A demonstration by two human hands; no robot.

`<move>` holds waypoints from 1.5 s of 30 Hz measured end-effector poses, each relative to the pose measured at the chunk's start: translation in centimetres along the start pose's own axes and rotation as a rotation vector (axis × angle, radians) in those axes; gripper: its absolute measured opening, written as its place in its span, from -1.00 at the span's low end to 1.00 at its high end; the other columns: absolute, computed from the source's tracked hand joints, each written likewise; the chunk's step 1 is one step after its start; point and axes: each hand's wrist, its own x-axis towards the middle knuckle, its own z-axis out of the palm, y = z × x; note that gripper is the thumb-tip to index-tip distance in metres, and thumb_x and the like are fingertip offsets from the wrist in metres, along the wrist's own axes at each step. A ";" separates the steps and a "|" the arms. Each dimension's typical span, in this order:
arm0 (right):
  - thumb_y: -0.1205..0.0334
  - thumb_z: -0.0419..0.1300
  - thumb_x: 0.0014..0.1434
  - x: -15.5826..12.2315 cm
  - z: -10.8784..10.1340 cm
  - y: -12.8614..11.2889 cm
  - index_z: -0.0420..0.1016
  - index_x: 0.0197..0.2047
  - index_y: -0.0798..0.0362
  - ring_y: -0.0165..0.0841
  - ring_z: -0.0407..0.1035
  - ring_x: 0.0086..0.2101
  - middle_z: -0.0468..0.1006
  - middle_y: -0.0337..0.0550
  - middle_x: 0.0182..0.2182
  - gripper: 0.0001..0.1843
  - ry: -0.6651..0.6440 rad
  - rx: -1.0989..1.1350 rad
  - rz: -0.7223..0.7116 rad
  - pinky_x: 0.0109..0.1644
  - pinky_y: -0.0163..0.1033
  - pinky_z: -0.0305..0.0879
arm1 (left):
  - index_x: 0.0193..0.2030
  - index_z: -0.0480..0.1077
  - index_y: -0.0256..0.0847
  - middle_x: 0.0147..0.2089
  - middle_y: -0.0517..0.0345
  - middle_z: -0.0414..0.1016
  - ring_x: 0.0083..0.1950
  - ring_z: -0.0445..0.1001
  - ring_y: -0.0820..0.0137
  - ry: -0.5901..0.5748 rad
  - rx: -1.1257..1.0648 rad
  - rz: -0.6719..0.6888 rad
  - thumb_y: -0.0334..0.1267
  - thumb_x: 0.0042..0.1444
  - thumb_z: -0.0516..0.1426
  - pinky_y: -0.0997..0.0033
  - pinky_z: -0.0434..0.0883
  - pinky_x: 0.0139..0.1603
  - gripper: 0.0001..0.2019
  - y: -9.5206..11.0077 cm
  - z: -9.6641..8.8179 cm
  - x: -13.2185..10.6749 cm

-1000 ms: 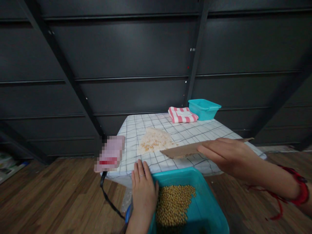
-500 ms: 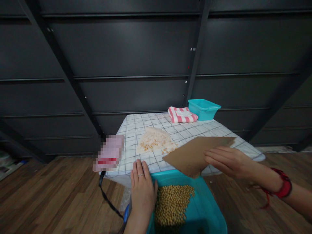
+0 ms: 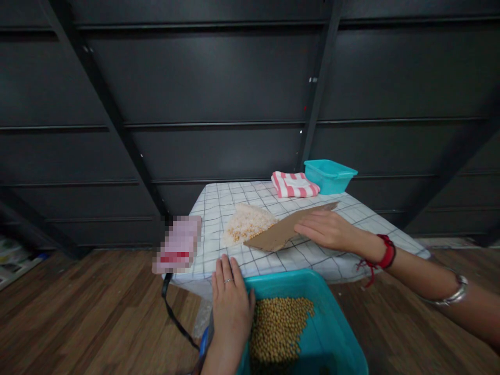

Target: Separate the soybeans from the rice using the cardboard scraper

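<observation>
Tub (image 3: 332, 323) at table's (image 3: 234, 194) near edge | tabletop extends right past cardboard (image 3: 273, 235), by grain's (image 3: 246, 219) near-right side | right hand (image 3: 326, 229) gripping cardboard, fingers together | left hand (image 3: 231, 297) on tub's left rim, fingers straight

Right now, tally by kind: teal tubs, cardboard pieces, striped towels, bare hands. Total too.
Teal tubs: 2 (near tub, far tub)
Cardboard: 1
Striped towel: 1
Bare hands: 2 (left hand, right hand)
Total: 6
</observation>
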 end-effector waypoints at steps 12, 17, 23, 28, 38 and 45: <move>0.53 -0.10 0.15 -0.6 -3.4 1.6 0.29 -0.17 0.15 -0.39 0.38 -0.39 0.51 -0.15 -0.40 -0.76 -0.053 0.049 0.120 -0.30 -0.27 0.30 | 0.13 0.10 -0.62 0.19 -0.50 0.11 0.23 0.05 -0.06 -0.005 -0.010 0.027 -0.34 0.04 -0.04 -0.06 0.21 0.11 -0.48 -0.5 0.6 -0.2; 0.52 -0.13 0.15 -0.3 -3.4 1.2 0.32 -0.22 0.14 -0.40 0.37 -0.45 0.52 -0.14 -0.43 -0.73 -0.105 -0.046 0.169 -0.38 -0.28 0.25 | 0.11 0.12 -0.65 0.17 -0.53 0.14 0.20 0.11 -0.11 0.015 0.028 0.034 -0.35 0.02 -0.02 -0.05 0.24 0.08 -0.48 -0.5 0.5 -0.2; 0.53 -0.18 0.18 1.5 -2.8 0.2 0.35 -0.26 0.17 -0.39 0.32 -0.50 0.50 -0.09 -0.45 -0.70 -0.131 -0.054 0.153 -0.42 -0.26 0.19 | 0.09 0.17 -0.63 0.16 -0.47 0.18 0.17 0.16 -0.09 0.007 0.061 0.005 -0.35 -0.02 0.03 -0.01 0.25 0.08 -0.48 0.0 -0.2 0.1; 0.50 -0.16 0.19 2.4 -2.3 -0.2 0.34 -0.23 0.18 -0.38 0.30 -0.52 0.47 -0.12 -0.49 -0.73 -0.156 -0.018 0.138 -0.44 -0.25 0.16 | 0.06 0.19 -0.65 0.14 -0.48 0.20 0.15 0.19 -0.10 0.033 0.079 0.016 -0.36 -0.05 0.06 0.00 0.27 0.06 -0.48 0.2 -0.4 0.2; 0.53 -0.15 0.19 2.7 -3.9 -1.1 0.29 -0.19 0.18 -0.40 0.29 -0.49 0.46 -0.17 -0.47 -0.76 -0.175 0.013 0.102 -0.42 -0.26 0.17 | 0.08 0.18 -0.63 0.15 -0.47 0.19 0.17 0.16 -0.10 0.024 0.025 -0.008 -0.35 -0.05 0.05 -0.01 0.25 0.08 -0.47 0.0 -0.4 0.1; 0.52 -0.11 0.17 3.1 -4.2 -1.3 0.29 -0.19 0.19 -0.39 0.28 -0.50 0.43 -0.19 -0.50 -0.78 -0.197 0.009 0.097 -0.42 -0.25 0.15 | 0.12 0.13 -0.61 0.18 -0.47 0.14 0.23 0.05 -0.06 0.003 -0.022 -0.027 -0.37 -0.03 0.00 -0.04 0.19 0.12 -0.46 0.0 -0.2 0.0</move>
